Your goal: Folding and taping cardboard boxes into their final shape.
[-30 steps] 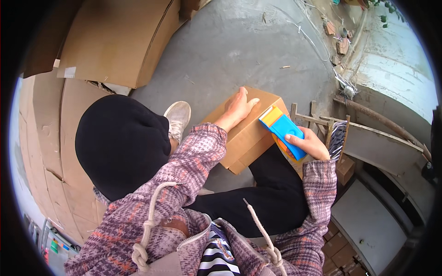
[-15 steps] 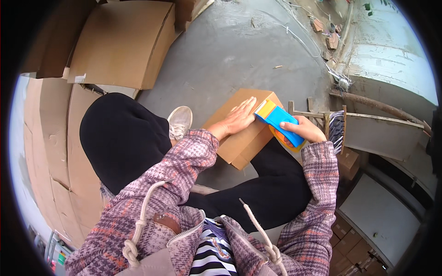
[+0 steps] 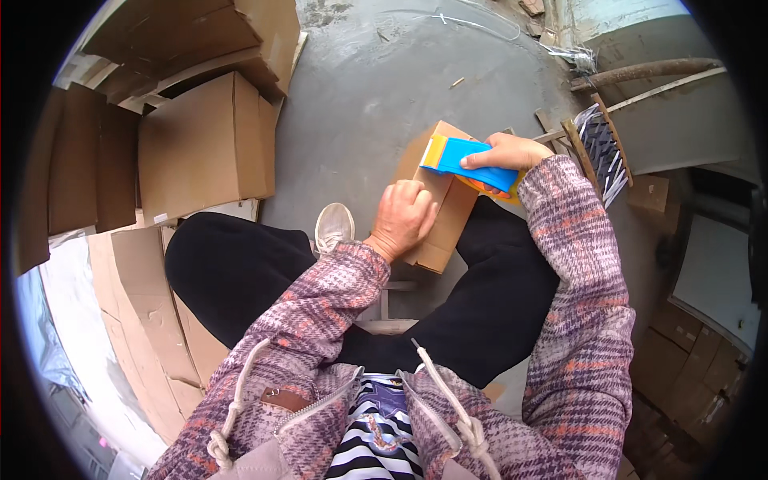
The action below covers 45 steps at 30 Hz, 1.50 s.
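A small brown cardboard box [image 3: 450, 228] is held up between my knees, slanting away from me. Curled over the near left part of it is my left hand [image 3: 406, 216], fingers bent and pressed against the cardboard; their tips are partly hidden. My right hand [image 3: 512, 157] grips a blue and yellow tape dispenser [image 3: 468, 152], thumb along its top. The dispenser's yellow front end rests at the box's upper face, near the far end. Whether tape is stuck down there I cannot tell.
Large cardboard boxes [image 3: 192, 148] stand at the far left, with flattened cardboard [image 3: 152, 308] nearer. A wooden stool with a woven seat [image 3: 600, 148] is on the right, beside a grey panel [image 3: 676, 124]. White strapping [image 3: 472, 24] lies on the concrete floor [image 3: 360, 96].
My left hand has gone from lying flat on the box to curled fingers, closer to me. The tape dispenser has moved left and farther over the box. The view has shifted.
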Motion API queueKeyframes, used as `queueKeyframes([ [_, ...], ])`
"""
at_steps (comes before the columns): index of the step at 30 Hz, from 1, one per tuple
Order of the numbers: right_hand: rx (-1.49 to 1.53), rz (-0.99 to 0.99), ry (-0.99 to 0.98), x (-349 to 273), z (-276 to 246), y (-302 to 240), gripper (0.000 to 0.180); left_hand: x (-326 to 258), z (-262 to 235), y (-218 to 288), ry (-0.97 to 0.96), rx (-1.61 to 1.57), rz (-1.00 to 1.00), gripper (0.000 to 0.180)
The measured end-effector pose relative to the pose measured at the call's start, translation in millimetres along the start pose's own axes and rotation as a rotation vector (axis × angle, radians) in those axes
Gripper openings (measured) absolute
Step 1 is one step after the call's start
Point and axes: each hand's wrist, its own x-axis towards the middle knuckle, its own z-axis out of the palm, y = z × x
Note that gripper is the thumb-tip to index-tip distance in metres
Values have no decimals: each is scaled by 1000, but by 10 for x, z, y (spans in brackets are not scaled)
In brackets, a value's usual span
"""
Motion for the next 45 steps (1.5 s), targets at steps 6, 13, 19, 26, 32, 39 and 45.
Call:
queueKeyframes([
  [6,-315,-91,83,52,-13,39,85,-118,-54,-26,-445,27,740,74],
  [13,-317,-129,55,85,38,9,74,-126,39,24,-580,134,713,77],
  [19,-201,-85,13,28,59,6,65,-27,89,73,-603,108,768,73],
  [26,-175,-100,-55,74,53,-31,58,121,138,71,-696,-39,837,67],
  [32,30,39,-252,85,-11,-30,51,129,218,68,-607,-60,843,46],
  [39,-131,-25,-153,129,61,-97,53,446,289,-44,-659,-37,981,34],
  [45,-247,-120,-79,146,4,37,69,445,302,22,-702,-59,917,33],
])
